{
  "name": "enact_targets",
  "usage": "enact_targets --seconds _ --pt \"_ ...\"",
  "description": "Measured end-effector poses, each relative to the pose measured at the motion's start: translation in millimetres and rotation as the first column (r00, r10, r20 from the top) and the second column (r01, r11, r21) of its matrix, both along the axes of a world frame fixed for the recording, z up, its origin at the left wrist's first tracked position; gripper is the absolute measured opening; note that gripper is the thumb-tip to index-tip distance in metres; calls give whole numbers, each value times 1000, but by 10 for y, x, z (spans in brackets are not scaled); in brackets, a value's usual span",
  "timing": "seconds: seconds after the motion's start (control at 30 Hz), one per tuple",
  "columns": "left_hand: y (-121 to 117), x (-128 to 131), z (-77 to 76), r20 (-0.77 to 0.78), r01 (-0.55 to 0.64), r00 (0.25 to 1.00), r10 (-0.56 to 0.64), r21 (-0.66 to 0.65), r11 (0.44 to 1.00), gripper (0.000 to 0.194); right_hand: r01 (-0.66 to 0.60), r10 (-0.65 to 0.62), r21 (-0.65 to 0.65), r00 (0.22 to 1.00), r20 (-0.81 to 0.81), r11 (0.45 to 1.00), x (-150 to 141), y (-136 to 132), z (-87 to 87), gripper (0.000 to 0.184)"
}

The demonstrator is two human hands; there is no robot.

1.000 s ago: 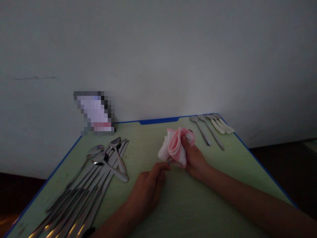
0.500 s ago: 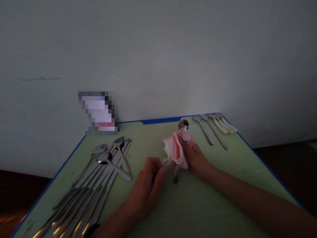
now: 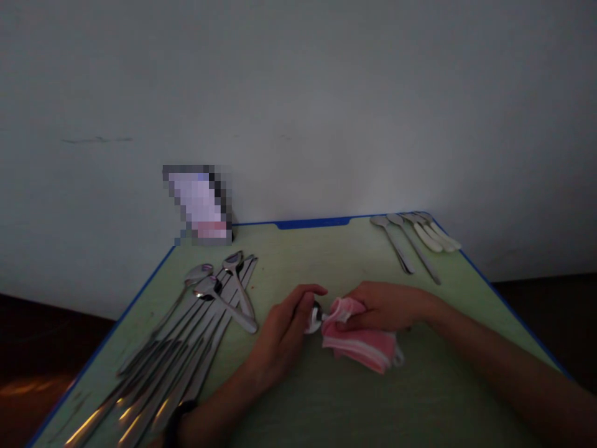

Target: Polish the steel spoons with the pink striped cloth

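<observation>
Clasping a spoon [image 3: 317,317] between both hands: by the bowl in the closed left hand [image 3: 284,323], through a pink cloth [image 3: 360,346] bunched in the closed right hand [image 3: 389,303], with piled cutlery [image 3: 191,336] left of the grip.

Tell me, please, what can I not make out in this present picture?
In the head view:
Most of the handle of the spoon: hidden by the pink cloth and right hand.
Details of the pixelated object: blurred into blocks.
Near ends of some long utensils: cut off by the bottom edge.
</observation>
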State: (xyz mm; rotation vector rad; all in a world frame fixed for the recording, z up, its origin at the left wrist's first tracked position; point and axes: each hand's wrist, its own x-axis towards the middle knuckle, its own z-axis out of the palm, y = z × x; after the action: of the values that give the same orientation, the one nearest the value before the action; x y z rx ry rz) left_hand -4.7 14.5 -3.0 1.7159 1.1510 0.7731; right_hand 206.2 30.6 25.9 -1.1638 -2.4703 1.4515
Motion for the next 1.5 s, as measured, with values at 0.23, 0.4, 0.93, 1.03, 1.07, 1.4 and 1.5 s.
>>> enact_targets --seconds 0.23,0.4,0.93,1.03,1.07,1.4,1.5 --pt "78 16 -38 137 -200 965 223 -164 966 28 87 -110 107 968 224 990 356 29 402 42" --pt "97 24 -67 270 -177 925 266 -314 933 30 82 -156 265 951 268 961 278 -78 496 41" --pt "66 119 -74 442 -63 856 269 -426 903 27 0 -208 506 912 355 863 144 -138 455 26" --pt "78 130 -85 521 -28 795 312 -482 876 26 63 -202 426 936 290 902 394 -133 591 26" --pt "82 131 -86 533 -24 782 323 -492 870 25 77 -206 414 938 278 907 445 -133 610 28" --pt "86 150 -104 404 -135 867 293 -375 917 29 58 -215 473 934 285 879 216 -133 486 31" --pt "61 148 -73 319 -146 913 255 -329 933 30 14 -163 450 942 294 893 78 -148 352 26"
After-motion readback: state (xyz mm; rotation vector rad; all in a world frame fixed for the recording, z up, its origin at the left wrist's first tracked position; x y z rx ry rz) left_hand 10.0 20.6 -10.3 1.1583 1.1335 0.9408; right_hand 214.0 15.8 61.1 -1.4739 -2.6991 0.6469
